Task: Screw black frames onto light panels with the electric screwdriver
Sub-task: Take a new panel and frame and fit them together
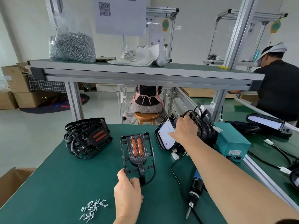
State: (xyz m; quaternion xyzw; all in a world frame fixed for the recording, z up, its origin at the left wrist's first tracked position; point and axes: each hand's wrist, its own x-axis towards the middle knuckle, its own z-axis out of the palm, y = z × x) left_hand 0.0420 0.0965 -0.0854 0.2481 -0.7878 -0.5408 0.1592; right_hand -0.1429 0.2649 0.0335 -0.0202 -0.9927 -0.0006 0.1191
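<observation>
The left hand (127, 191) grips the near end of a black frame (137, 152), the thumb over its left rail and the fingers curled round the bottom bar. The frame lies flat on the green table (64, 183) in front of the person, its two orange reflectors facing up and its far end pointing away.

The right hand (184, 128) reaches forward to a row of light panels standing on edge at the right of the table. Its thumb lies stretched along the white face of the front light panel (165, 133), while the fingers curl over the top among black cables, so the hand holds the panel. The panel leans back against the others, which stand just beside a teal power box (231, 141).

The electric screwdriver (195, 189) lies on the table under the right forearm, tip toward the near edge, touched by neither hand. A small heap of loose screws (93, 209) sits near the table's front edge, left of the left hand. A pile of more frames (87, 136) rests at the far left of the table.

On the shelf above, a clear plastic bag (72, 46) stands packed full of screws. A cardboard box (11, 180) sits at the table's lower left; what it holds cannot be seen.
</observation>
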